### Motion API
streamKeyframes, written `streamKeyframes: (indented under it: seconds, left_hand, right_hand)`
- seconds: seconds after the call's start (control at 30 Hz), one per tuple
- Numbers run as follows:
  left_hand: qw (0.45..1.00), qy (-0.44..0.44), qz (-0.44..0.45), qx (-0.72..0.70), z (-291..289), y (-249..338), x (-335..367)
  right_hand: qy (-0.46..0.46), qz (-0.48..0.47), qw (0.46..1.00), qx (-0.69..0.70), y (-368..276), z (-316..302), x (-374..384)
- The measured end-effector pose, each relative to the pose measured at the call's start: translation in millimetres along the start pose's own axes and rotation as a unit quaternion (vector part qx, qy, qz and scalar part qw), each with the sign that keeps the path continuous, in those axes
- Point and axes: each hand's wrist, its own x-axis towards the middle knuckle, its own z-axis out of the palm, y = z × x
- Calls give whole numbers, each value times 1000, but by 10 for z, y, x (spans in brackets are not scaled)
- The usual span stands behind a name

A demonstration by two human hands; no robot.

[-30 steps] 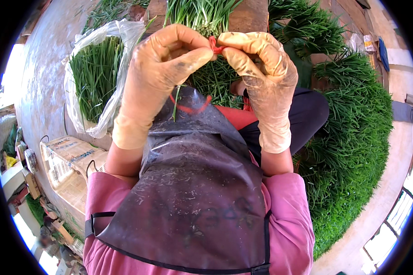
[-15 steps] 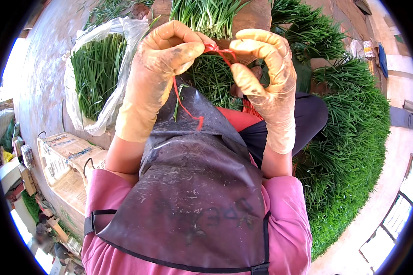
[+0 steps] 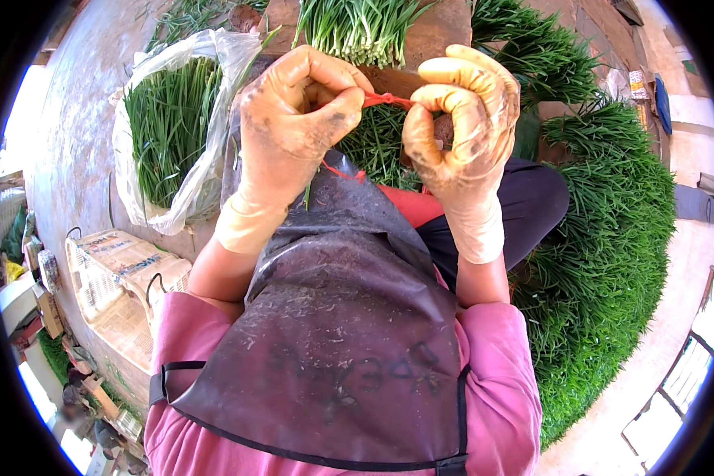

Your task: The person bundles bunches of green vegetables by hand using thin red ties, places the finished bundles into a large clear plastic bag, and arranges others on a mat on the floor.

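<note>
A red plastic string [image 3: 386,99] with a knot in it is stretched between my two hands, above my lap. My left hand [image 3: 293,111], in a soiled pale yellow glove, pinches one side of it. A loose tail of the string hangs below that hand, over the dark apron [image 3: 333,301]. In the same kind of glove, my right hand [image 3: 468,115] pinches the other side between thumb and forefinger, its other fingers curled. Just beyond my hands, cut green stalks [image 3: 361,32] with pale ends lie on a brown board [image 3: 444,36].
A clear plastic bag [image 3: 194,198] full of long green leaves [image 3: 170,131] stands at the left. Large heaps of green leaves [image 3: 603,262] spread along the right. Nearer on the left lies a tan woven bag [image 3: 123,266] with dark handles. More loose greens [image 3: 373,143] lie past my lap.
The string between my hands has been pulled straight. My right hand has closed into a pinch on its end. Both hands have shifted slightly right, and the loose tail has swung up.
</note>
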Motion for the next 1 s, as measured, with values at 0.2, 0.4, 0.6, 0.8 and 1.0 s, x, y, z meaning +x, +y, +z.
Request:
streamKeyframes:
  seconds: [0.2, 0.4, 0.6, 0.8, 1.0]
  left_hand:
    - [940, -75, 148, 299, -179, 72, 276]
    - [986, -23, -56, 157, -86, 28, 355]
    - [977, 128, -73, -152, 149, -373, 468]
    - [983, 101, -55, -145, 69, -475, 514]
    - [981, 117, -47, -146, 100, -575, 583]
  right_hand:
    - [-121, -35, 991, 44, 241, -30, 206]
    - [-46, 69, 986, 146, 308, 125, 327]
    - [-163, 454, 730, 485, -91, 498, -153]
    - [-193, 428, 780, 412, 140, 355, -78]
    - [-229, 400, 802, 380, 118, 318, -194]
